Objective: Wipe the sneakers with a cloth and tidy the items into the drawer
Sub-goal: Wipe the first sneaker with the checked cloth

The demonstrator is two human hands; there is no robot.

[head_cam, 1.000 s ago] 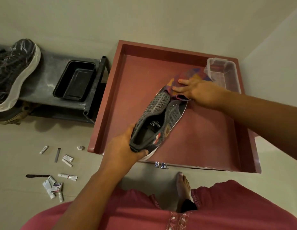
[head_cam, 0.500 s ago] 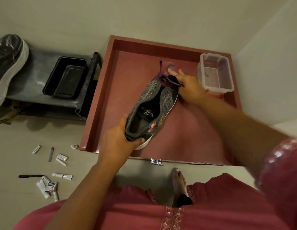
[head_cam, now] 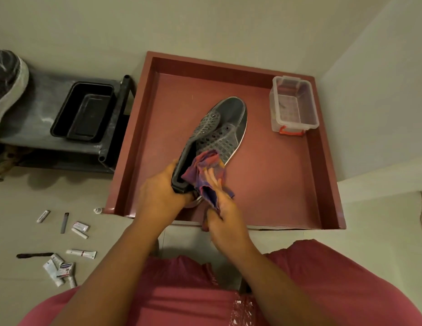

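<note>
Over the open drawer [head_cam: 144,128], in the head view, the left hand [head_cam: 159,200] grips the heel of a grey sneaker [head_cam: 217,135], fingers curled round the collar, with the toe pointing away and resting low over the drawer's red floor. The right hand [head_cam: 225,214] holds a purple-and-pink cloth [head_cam: 205,175] bunched against the sneaker's side near the opening, its fingers [head_cam: 211,178] lying fairly straight over the fabric while the lower part of the cloth is caught in the palm. The sneaker looks light and fairly stiff, with a perforated, quilted upper and a thin pale sole edge; the heel seems the firmest place to hold it, as the upper would likely give under pressure. The cloth is soft and limp, so it probably needs bunching to stay under the hand. In the drawer's far right corner stands a clear plastic box [head_cam: 294,107] with red clips. On the floor to the left lie small tubes [head_cam: 81,253], well apart from the drawer. A black tray [head_cam: 84,111] sits on a low grey shelf [head_cam: 33,114] beside another sneaker [head_cam: 7,85]
</note>
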